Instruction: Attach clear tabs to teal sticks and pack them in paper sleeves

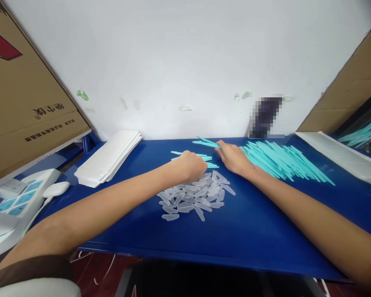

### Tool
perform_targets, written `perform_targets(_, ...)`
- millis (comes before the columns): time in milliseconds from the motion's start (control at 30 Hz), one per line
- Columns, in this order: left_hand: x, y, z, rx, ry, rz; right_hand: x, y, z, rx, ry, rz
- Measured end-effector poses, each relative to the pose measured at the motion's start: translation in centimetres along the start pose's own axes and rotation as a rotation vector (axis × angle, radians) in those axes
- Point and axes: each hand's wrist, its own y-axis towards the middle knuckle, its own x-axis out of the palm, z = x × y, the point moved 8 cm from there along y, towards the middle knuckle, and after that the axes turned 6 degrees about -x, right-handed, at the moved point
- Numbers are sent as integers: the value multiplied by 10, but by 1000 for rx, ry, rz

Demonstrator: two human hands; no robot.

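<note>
My left hand point(190, 166) is closed in a fist at the far edge of a heap of clear plastic caps point(193, 196) on the blue table point(250, 231); what its fingers hold is hidden. A few teal plastic sticks point(188, 155) lie just beyond it. My right hand point(233, 156) is closed on a couple of teal sticks point(205, 142) that jut out to the left. It rests at the left end of a large fan of teal sticks point(281, 161).
A stack of white sleeves point(109, 159) lies at the left rear. A cardboard box point(24, 95) leans at the left, another point(352, 86) at the right. A white device with a blue keypad point(15, 198) sits at the left edge. White sheets point(343, 156) lie at the right.
</note>
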Motion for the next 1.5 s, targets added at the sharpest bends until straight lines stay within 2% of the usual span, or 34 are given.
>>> perform_targets(167, 3, 0, 3, 25, 25, 26, 0, -2, 3, 30, -45, -6)
perform_targets(533, 12, -12, -6, 75, 18, 48, -2, -4, 2, 50, -44, -8)
perform_targets(800, 18, -13, -21, 81, -166, 164, -1, -4, 6, 16, 39, 68)
perform_targets(933, 20, -15, -35, 66, -279, 223, -4, -4, 5, 15, 74, 93)
perform_targets(1067, 20, -24, -68, 19, -551, 399, -10, -5, 8, 72, 112, 154)
perform_targets(1167, 36, -32, -104, -102, -869, 516, -17, -7, 8, 116, 155, 203)
perform_targets(1233, 50, -37, -122, -171, -976, 592, -21, -9, 6, 111, 242, 230)
perform_targets(1367, 67, -39, -132, -191, -954, 668, -27, -10, -14, -62, 434, 213)
perform_targets(1500, 65, -39, -120, -95, -679, 717, -29, -12, -26, -135, 444, 178)
